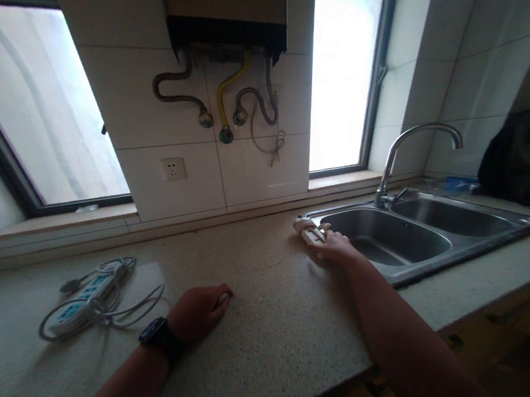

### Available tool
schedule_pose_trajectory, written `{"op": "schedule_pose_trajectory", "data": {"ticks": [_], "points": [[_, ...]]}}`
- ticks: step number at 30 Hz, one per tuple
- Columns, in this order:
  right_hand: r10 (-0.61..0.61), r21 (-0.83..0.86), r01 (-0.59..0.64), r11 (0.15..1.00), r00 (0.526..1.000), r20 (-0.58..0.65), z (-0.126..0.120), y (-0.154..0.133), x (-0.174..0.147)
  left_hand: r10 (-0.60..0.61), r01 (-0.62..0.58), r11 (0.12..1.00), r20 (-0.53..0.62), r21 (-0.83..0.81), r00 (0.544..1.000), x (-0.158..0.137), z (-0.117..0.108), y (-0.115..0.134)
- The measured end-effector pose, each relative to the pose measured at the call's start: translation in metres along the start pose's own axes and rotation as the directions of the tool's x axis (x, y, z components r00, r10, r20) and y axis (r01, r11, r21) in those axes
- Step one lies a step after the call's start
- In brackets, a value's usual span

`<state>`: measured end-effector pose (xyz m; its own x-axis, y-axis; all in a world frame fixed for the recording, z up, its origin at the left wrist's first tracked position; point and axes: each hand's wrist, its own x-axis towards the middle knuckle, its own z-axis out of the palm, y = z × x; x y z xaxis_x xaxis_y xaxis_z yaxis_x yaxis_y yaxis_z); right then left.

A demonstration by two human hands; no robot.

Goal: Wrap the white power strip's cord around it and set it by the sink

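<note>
Right at the left rim of the sink (pixel 446 260), a small white object (pixel 308 232) lies on the counter (pixel 271 326) — the right hand (pixel 335 248) closes its fingers on its near end. Well left of the sink, the left hand (pixel 199 309) rests flat, holding nothing — bare counter between them. Farther left lies a power strip (pixel 84 299).

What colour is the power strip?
White with blue sockets, the power strip; head view.
</note>
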<state>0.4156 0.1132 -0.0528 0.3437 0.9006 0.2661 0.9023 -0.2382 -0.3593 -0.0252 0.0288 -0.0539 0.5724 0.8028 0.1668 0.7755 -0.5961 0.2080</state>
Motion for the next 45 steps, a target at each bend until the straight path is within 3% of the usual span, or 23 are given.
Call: {"op": "schedule_pose_trajectory", "data": {"ticks": [5, 15, 22, 27, 29, 32, 35, 38, 41, 43, 45], "points": [[-0.046, -0.059, 0.049, 0.997, 0.998, 0.049, -0.001, 0.002, -0.006, -0.003, 0.003, 1.000, 0.008, -0.010, 1.000, 0.001, 0.001, 0.000], [-0.058, -0.089, 0.053, 0.995, 0.997, -0.056, 0.017, -0.012, 0.015, -0.004, 0.004, 1.000, 0.002, -0.018, 1.000, -0.001, -0.001, 0.001], [-0.061, -0.036, 0.058, 0.998, 0.993, -0.098, 0.021, -0.014, 0.012, 0.005, -0.005, 1.000, 0.006, -0.007, 1.000, 0.000, -0.001, 0.001], [-0.041, 0.018, 0.047, 0.999, 0.965, -0.258, 0.007, -0.022, 0.001, 0.000, 0.000, 1.000, 0.008, -0.012, 1.000, -0.001, -0.002, 0.002], [-0.090, 0.032, 0.107, 0.994, 0.936, -0.340, -0.002, -0.035, -0.009, 0.000, 0.000, 1.000, 0.008, -0.008, 1.000, -0.002, -0.003, 0.003], [-0.273, 0.058, 0.319, 0.946, 0.880, -0.390, -0.012, -0.068, -0.034, 0.005, -0.005, 1.000, 0.020, 0.000, 1.000, -0.001, -0.004, 0.004], [-0.574, 0.197, 0.699, 0.688, 0.690, -0.441, -0.017, -0.110, -0.072, 0.008, -0.008, 1.000, 0.018, 0.010, 1.000, 0.000, -0.004, 0.003], [-0.751, 0.290, 0.828, 0.480, 0.559, -0.353, -0.013, -0.144, -0.106, 0.018, -0.018, 1.000, 0.010, 0.017, 1.000, 0.000, -0.004, 0.003], [-0.874, 0.305, 0.869, 0.390, 0.454, -0.174, 0.000, -0.160, -0.123, 0.015, -0.015, 0.999, 0.006, 0.050, 1.000, 0.000, -0.005, 0.004], [-0.901, 0.292, 0.870, 0.398, 0.431, -0.055, 0.012, -0.162, -0.123, 0.026, -0.026, 0.998, 0.000, 0.059, 1.000, 0.000, -0.005, 0.004], [-0.896, 0.260, 0.861, 0.437, 0.443, 0.040, 0.022, -0.160, -0.119, 0.044, -0.044, 0.998, -0.009, 0.041, 0.999, 0.000, -0.005, 0.004]]}}
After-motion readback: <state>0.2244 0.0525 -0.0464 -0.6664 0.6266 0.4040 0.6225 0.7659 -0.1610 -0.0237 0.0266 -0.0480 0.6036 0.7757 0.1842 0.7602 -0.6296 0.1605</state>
